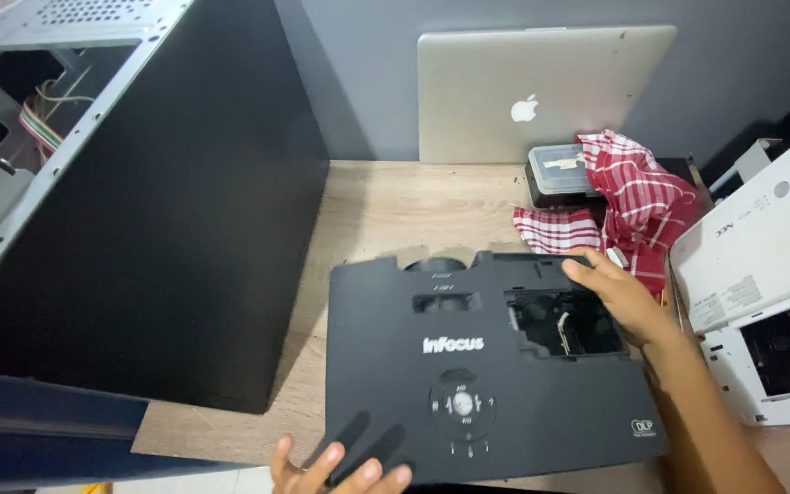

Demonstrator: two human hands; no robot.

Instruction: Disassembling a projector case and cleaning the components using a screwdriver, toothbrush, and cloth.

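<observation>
**Black projector steadied on the table, lamp bay already open**

Lying flat on the wooden table, top side up: a black projector, lens toward the back wall. Already off: the cover of the rectangular compartment in the upper right of its top, with bare dark internals and a pale metal part showing inside. No loose cover or screws to be made out nearby. Rest of the shell apparently still closed, control ring and buttons in place.

Right hand resting on the far right edge beside the open compartment, fingers loosely spread along the rim, gripping nothing. Left hand at the near edge, fingers splayed open over the front lip, pressing rather than clasping.

Judged from this: opening begun, inside work barely started, everything else left.

Around it: an open black computer case at left, a silver laptop propped against the wall, a red checked cloth beside a small grey box, and a white projector with its own bay open at right.
</observation>
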